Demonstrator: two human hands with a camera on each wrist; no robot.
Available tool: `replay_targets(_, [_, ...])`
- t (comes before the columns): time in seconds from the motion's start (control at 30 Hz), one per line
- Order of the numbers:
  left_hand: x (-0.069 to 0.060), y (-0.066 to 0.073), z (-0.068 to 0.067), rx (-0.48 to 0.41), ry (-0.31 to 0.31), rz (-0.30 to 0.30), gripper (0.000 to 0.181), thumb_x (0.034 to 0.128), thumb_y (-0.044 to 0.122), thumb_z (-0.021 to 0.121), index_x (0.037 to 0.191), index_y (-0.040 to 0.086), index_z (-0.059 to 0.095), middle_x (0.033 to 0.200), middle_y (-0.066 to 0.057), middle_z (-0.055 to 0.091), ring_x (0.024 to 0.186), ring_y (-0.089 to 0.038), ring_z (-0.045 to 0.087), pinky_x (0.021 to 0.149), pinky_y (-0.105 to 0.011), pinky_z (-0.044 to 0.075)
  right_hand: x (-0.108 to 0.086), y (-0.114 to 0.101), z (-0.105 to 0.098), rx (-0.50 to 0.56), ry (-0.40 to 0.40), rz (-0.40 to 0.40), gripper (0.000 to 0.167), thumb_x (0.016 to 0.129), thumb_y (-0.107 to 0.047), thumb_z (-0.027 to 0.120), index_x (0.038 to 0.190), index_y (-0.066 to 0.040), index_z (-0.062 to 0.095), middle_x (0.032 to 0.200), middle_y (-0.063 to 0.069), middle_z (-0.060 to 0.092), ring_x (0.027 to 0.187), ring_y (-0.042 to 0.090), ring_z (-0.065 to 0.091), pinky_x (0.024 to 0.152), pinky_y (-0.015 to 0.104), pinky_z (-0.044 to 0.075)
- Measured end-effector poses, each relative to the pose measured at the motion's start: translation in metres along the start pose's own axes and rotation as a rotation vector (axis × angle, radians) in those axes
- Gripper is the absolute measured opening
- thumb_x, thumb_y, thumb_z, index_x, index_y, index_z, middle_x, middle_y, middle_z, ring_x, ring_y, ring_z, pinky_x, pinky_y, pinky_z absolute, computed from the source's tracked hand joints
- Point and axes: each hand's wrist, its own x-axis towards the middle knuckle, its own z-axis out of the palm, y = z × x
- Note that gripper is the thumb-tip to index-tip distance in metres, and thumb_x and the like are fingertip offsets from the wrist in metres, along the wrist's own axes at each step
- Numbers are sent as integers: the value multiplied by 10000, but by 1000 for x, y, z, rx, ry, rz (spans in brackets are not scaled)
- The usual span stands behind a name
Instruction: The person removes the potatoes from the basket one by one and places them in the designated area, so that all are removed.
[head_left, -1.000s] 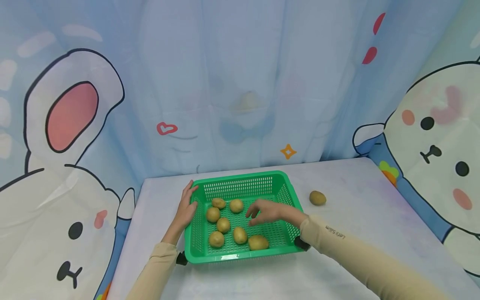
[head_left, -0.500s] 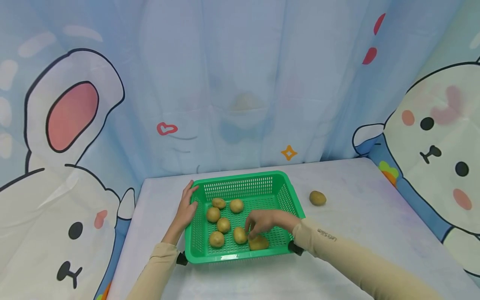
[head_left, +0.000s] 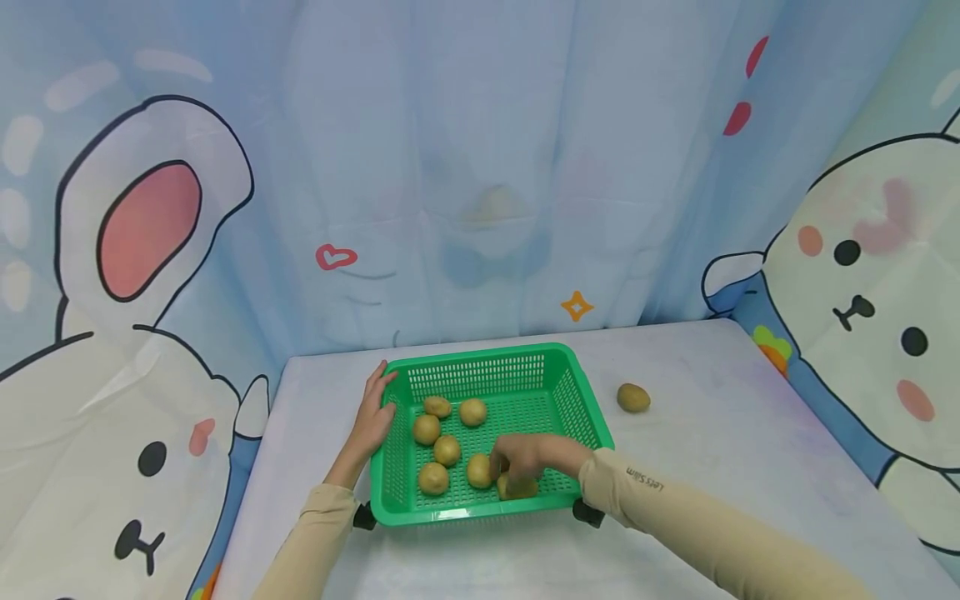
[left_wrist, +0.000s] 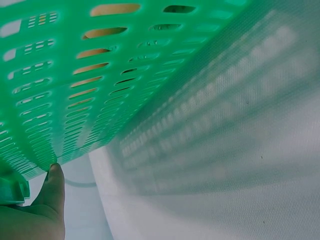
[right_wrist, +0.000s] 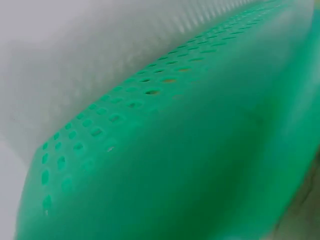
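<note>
In the head view a green plastic basket [head_left: 474, 512] stands on the table with several potatoes in it. My left hand [head_left: 371, 418] holds the basket's left rim; in the left wrist view a digit of that hand [left_wrist: 47, 205] presses against the slotted outer wall. My right hand [head_left: 521, 458] reaches down inside the basket near its front and grips a potato [head_left: 527, 490], its fingers partly covering it. Just left of that hand lies another potato [head_left: 479, 472]. The basket wall [right_wrist: 165, 150] fills most of the right wrist view, so the grasp is hidden there.
One potato [head_left: 633, 397] lies on the white-covered table [head_left: 720, 433], outside the basket to the right. Other potatoes, such as a round one [head_left: 433, 479], sit in the basket's left half. A printed blue curtain [head_left: 480, 167] hangs behind the table.
My right hand has moved down and toward the basket's front, from above its middle onto the front potato, and its fingers have closed around it. The left hand stays on the rim.
</note>
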Motion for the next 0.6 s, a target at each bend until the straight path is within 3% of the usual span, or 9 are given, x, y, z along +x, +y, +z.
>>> replay_targets(0.2, [0, -1, 2, 11, -1, 25, 564, 880, -95, 376, 1444, -86, 381, 1620, -178, 138, 1486, -387, 97, 1149, -590, 181, -1, 0, 6, 19, 65, 29, 337, 750, 92, 709, 1043, -68, 742, 1006, 114, 675, 625, 154, 523, 472, 272, 419])
replay_targets(0.33, [0, -2, 2, 19, -6, 28, 564, 885, -93, 374, 1449, -83, 376, 1621, -180, 134, 1488, -385, 91, 1152, -587, 176, -2, 0, 9, 5, 90, 17, 330, 733, 105, 706, 1015, -63, 744, 927, 85, 658, 600, 140, 511, 470, 255, 417])
replay_targets(0.43, [-1, -2, 2, 21, -1, 33, 566, 878, -97, 378, 1445, -87, 380, 1618, -186, 139, 1486, -393, 93, 1151, -590, 175, -3, 1, 9, -8, 111, -15, 321, 722, 107, 715, 1006, -40, 748, 904, 84, 665, 646, 146, 539, 527, 269, 466])
replay_targets(0.6, [-2, -1, 1, 25, 3, 25, 572, 874, -92, 379, 1445, -85, 380, 1619, -184, 139, 1486, -391, 95, 1151, -585, 183, -6, 4, 7, -29, 146, -82, 302, 717, 86, 734, 1004, -9, 745, 966, 108, 684, 850, 204, 604, 741, 354, 539])
